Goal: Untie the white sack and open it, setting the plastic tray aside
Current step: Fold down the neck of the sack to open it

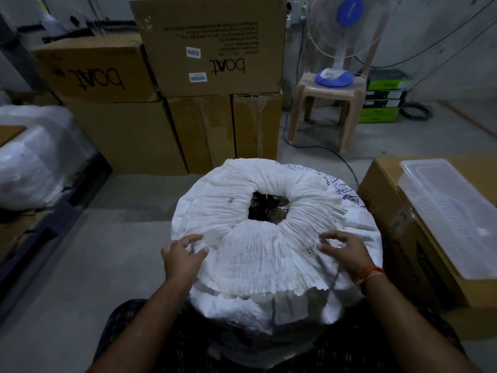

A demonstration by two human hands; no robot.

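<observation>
The white sack stands upright in front of me, between my knees. Its top is gathered into pleats around a central hole that shows dark contents. My left hand is at the near-left rim and pinches a fold of the fabric between thumb and fingers. My right hand is at the near-right rim, its curved fingertips touching the pleats. A thin string runs down the sack below that hand. The clear plastic tray lies upside down on a cardboard box to the right.
Stacked cardboard boxes stand behind the sack. A plastic stool carries a table fan, with a blue cable trailing on the floor. White plastic-wrapped bundles sit on a low rack at left.
</observation>
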